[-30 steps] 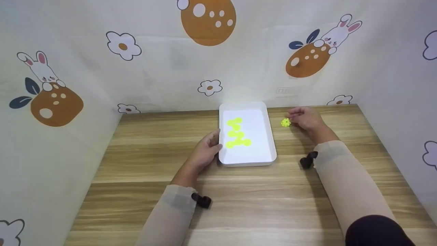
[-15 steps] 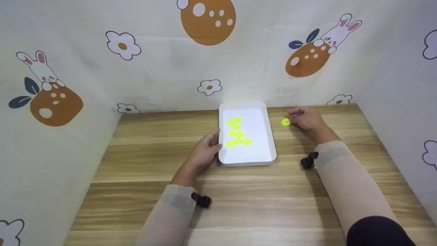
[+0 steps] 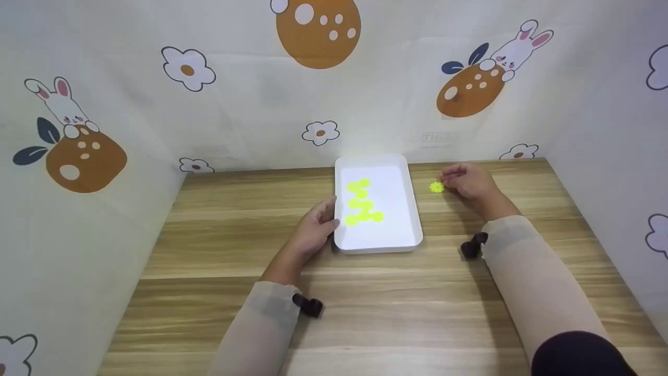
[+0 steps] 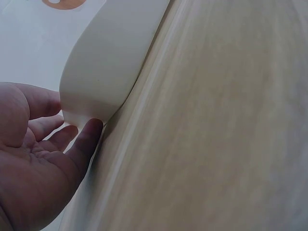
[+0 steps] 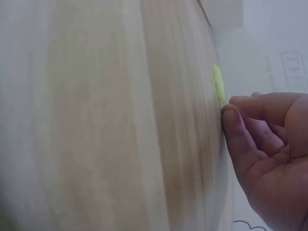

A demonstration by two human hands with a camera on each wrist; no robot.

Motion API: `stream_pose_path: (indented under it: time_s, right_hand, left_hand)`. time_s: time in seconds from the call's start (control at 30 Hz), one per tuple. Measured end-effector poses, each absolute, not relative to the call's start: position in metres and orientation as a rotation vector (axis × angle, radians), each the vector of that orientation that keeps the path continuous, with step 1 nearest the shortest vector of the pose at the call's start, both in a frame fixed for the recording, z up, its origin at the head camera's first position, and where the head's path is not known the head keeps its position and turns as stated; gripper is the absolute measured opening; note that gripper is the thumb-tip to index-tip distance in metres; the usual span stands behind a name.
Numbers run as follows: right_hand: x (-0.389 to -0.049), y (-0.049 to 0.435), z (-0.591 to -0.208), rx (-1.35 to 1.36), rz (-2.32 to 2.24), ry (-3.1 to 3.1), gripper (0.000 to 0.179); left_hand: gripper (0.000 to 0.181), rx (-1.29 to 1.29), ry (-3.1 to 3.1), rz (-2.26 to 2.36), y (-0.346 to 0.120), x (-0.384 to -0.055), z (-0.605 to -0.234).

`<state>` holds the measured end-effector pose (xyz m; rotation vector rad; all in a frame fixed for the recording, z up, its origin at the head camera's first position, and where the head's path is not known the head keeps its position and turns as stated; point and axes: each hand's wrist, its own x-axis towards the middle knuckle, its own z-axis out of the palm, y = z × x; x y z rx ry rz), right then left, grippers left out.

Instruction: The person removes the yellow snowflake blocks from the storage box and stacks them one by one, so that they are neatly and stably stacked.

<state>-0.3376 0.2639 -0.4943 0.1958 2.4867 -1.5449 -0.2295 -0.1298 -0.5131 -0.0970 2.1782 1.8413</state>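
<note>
My right hand [image 3: 472, 183] pinches a small yellow snowflake building disc [image 3: 436, 187] by its edge, to the right of the tray. Seen edge-on in the right wrist view, the disc [image 5: 219, 84] stands out past the thumb and index fingertips. My left hand [image 3: 312, 230] rests its fingertips and thumb against the left outer wall of a white rectangular tray [image 3: 378, 247]. In the left wrist view, the fingertips lie at the pale tray wall [image 4: 108, 57]. Several yellow discs [image 3: 364, 203] lie inside the tray, clustered toward its left side.
The tray stands on a wood-grain table [image 3: 386, 313] close to its back edge. A light curtain [image 3: 250, 104] printed with bunnies, oranges and flowers encloses the back and sides. Small black devices [image 3: 313, 307] sit at both wrists over light sleeves.
Between my right fingers the yellow disc has tilted slightly, its notched face looking flatter. Both hands and the tray stay in place.
</note>
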Motion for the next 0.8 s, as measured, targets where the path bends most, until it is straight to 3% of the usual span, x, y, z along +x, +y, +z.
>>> stream_pose_path:
  time_s: [0.8]
  right_hand:
    - [-0.323, 0.176, -0.427, -0.156, -1.711, 2.261, 0.03]
  left_hand:
    - [0.065, -0.02, 2.156, 1.888, -0.131, -0.228, -0.513]
